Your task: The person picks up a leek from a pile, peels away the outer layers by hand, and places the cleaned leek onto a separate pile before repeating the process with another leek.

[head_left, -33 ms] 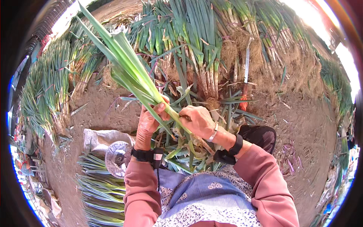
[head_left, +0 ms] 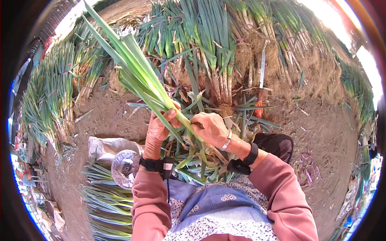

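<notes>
A long green onion [head_left: 150, 82] slants across the middle, its broad leaves up to the far left and its pale stalk toward my lap. My left hand [head_left: 161, 125] is closed round the stalk just below where the leaves spread. Lower down, my right hand [head_left: 210, 128] has its fingers bent against the same stalk; their tips are partly hidden. Beneath both hands lies a heap of stripped leaves [head_left: 201, 158], some green and some yellowed.
Bundles of green onions [head_left: 205, 36] with roots lie across the far side, more bundles [head_left: 52, 88] at left. A knife [head_left: 260, 80] with an orange handle stands beyond my right hand. Trimmed onions [head_left: 106, 201] lie near left, beside a pale sack [head_left: 114, 148] and clear plastic [head_left: 124, 168].
</notes>
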`<state>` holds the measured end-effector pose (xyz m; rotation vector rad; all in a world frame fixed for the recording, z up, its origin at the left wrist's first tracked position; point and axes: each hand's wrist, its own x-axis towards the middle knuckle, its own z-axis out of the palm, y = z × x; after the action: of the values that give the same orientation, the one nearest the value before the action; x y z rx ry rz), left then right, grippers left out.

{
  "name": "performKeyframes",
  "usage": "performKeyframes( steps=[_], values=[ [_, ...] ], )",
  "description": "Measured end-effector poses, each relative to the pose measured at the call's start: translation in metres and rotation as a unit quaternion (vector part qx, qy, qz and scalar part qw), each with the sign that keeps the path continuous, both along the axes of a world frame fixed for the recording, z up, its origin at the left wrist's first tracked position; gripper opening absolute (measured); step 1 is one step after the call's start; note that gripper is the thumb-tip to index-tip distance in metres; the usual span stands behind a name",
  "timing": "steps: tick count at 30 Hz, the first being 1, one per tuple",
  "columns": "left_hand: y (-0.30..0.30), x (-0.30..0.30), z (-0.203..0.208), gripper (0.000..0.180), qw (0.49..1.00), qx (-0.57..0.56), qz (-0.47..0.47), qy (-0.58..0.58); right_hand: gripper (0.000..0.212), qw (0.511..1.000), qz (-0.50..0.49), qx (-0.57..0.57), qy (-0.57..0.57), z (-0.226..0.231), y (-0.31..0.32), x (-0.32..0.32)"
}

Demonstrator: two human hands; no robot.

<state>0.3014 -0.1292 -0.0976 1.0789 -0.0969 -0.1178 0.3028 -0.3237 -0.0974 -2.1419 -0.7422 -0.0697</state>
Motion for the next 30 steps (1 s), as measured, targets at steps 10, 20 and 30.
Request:
performKeyframes(
  steps=[10,20,30],
  values=[
    [-0.003,0.008,0.000,0.033,0.999,-0.015,-0.034,-0.023,0.011,0.997,-0.059,0.033,0.022,-0.014,0.006,0.015],
    [0.005,0.005,0.000,0.039,0.987,-0.049,-0.131,-0.083,0.015,0.708,0.175,0.185,0.658,-0.021,0.014,0.016],
    [0.001,0.014,0.015,0.031,0.999,0.037,0.015,-0.036,0.031,0.972,-0.056,-0.221,0.053,-0.107,-0.039,0.025]
  ],
)
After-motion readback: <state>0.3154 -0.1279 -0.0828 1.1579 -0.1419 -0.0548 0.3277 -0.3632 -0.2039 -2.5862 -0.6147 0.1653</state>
